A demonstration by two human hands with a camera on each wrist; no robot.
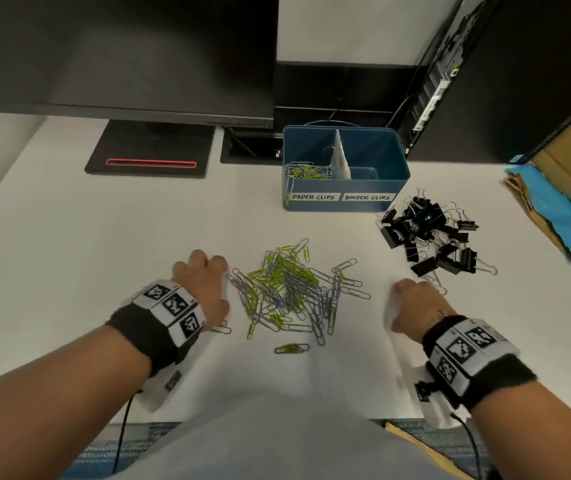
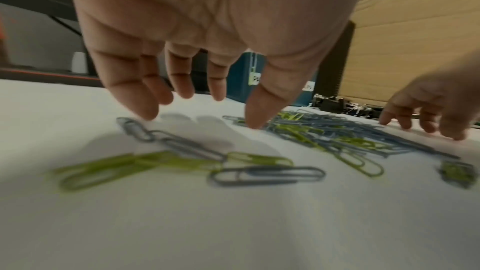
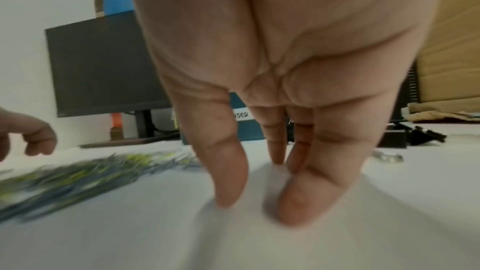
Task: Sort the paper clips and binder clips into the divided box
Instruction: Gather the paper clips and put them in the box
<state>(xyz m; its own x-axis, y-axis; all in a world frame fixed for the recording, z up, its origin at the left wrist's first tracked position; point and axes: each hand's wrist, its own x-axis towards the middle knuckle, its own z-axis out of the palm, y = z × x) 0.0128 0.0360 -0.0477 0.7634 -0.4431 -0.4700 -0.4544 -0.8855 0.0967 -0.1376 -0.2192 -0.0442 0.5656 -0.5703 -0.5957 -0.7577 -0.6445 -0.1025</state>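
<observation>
My left hand (image 1: 204,285) and right hand (image 1: 415,306) flank the loose heap of green and grey wire paper clips (image 1: 291,292), both empty with fingers extended down to the white tabletop (image 1: 69,254), seemingly placed to rake the heap together. The blue divided box (image 1: 381,188) stands beyond my fingertips, black binder clips (image 1: 429,237) past my right. Both wrist views are blurred, so fingertip contact is unclear.

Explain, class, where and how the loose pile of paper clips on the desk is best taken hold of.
Probably scoop the paper clip pile at its two outer edges, left hand coming from its left, right hand from its right. The clips lie flat, thin and tangled on the desk, so raking them inward suits better than pinching single ones.
</observation>
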